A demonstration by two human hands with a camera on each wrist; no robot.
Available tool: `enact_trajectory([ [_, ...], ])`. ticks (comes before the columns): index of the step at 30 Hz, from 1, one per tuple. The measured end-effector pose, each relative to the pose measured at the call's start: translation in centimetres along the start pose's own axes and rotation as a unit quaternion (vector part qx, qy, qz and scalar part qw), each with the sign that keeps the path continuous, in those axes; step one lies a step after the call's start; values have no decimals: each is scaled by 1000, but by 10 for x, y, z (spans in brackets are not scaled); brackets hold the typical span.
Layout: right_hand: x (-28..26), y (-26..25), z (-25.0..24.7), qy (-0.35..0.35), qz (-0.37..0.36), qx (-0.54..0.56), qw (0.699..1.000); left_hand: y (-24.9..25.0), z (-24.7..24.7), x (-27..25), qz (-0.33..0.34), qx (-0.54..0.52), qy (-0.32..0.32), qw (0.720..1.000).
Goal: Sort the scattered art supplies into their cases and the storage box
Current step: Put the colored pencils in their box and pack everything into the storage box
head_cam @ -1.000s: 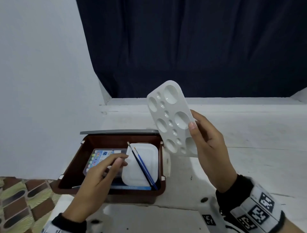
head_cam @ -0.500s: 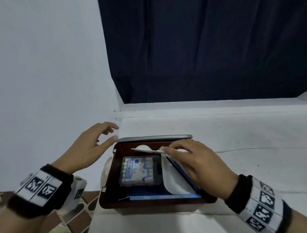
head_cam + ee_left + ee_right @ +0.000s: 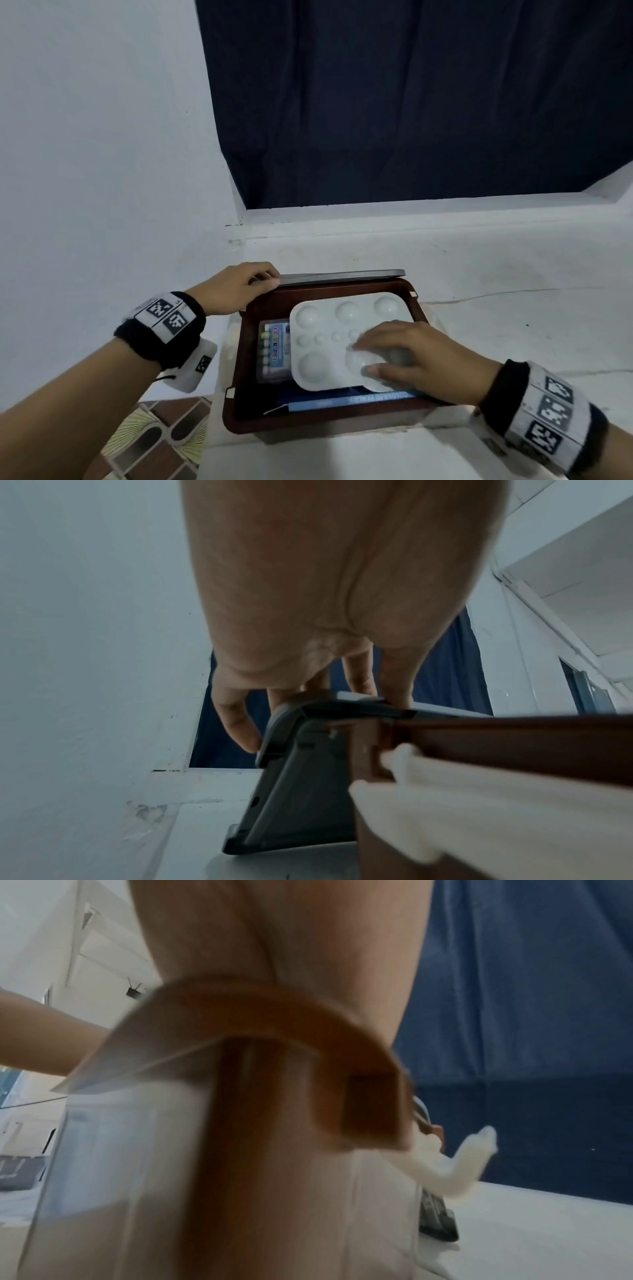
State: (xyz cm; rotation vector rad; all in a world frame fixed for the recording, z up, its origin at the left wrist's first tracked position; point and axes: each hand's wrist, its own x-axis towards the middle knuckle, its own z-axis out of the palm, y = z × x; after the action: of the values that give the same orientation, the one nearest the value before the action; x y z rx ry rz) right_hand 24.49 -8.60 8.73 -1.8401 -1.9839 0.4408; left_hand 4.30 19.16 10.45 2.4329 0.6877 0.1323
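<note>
Head view: the right hand (image 3: 409,359) lies with nearly straight fingers (image 3: 368,346) flat on a white paint palette (image 3: 337,337), which lies well-side down inside the open brown storage box (image 3: 239,387) on the white desk (image 3: 513,274). The left hand (image 3: 236,291) curls its fingers (image 3: 236,723) over the left corner of the box's raised grey lid (image 3: 342,274), gripping it. Beside the palette, a clear case (image 3: 274,353) reads "COLOR PEN", and a blue box (image 3: 352,401) at the near wall carries writing too blurred to read.
</note>
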Motion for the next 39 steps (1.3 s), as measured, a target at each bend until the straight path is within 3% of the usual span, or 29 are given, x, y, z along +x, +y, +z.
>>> enact_trajectory([
  [6,3,-7,-8,18,21,18,999,-1,3,-1,12,-61,7,998],
  [13,-3,-30,-34,243,-32,10,969,32,-9,-50,68,-52,82,993],
  [16,-7,-28,-43,290,-38,-31,956,44,0,-85,110,-31,123,986],
  [20,-15,-18,-39,256,13,-57,965,47,26,-121,126,-15,132,983],
  [24,-25,-5,-21,106,119,-86,984,39,54,-144,116,13,93,989],
  [27,-35,5,-10,29,175,-119,977,39,72,-159,119,16,94,988],
  [35,-51,10,5,89,149,-153,973,52,91,-172,59,-76,136,986],
  [39,-44,19,4,124,126,-152,973,51,95,-157,-5,-189,259,947],
])
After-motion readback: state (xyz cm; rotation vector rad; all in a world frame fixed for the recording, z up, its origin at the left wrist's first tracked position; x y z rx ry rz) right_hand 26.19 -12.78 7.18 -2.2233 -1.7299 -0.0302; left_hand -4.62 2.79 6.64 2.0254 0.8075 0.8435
